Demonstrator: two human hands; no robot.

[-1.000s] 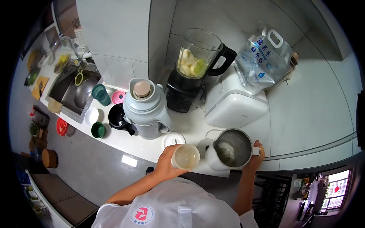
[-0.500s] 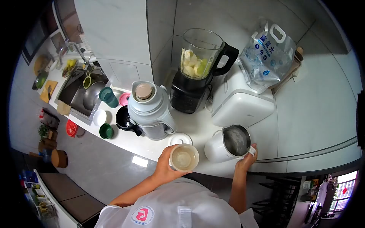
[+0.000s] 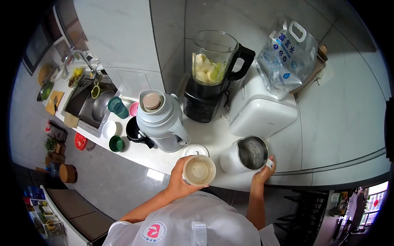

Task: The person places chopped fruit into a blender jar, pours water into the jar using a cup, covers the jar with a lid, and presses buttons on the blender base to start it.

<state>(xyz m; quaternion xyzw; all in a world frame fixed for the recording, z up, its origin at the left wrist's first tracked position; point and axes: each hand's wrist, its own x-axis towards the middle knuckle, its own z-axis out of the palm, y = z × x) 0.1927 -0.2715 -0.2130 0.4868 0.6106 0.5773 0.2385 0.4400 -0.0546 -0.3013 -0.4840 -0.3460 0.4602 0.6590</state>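
My left hand (image 3: 177,180) is closed round a pale cup (image 3: 199,170) that has clear liquid in it. At the handle of a white electric kettle (image 3: 234,159), my right hand (image 3: 262,172) grips from the right side. The kettle's lid is off and its grey metal inside shows. Just behind the cup lies a round white lid (image 3: 196,150) on the counter. A blender (image 3: 204,98) farther back holds pale and green fruit pieces in its clear jug. Left of it stands a large light-blue thermos (image 3: 160,119) with a beige stopper.
On the white counter (image 3: 158,162), a black pot (image 3: 134,130), a teal cup (image 3: 118,108) and a green cup (image 3: 116,143) stand left of the thermos. A white appliance (image 3: 264,115) at the right carries a clear water bag (image 3: 287,61). The sink (image 3: 78,100) lies far left.
The kettle has tilted or shifted slightly, its mouth turning a little to the left with my right hand. The cup stays nearly in place. The whole view has shifted slightly.
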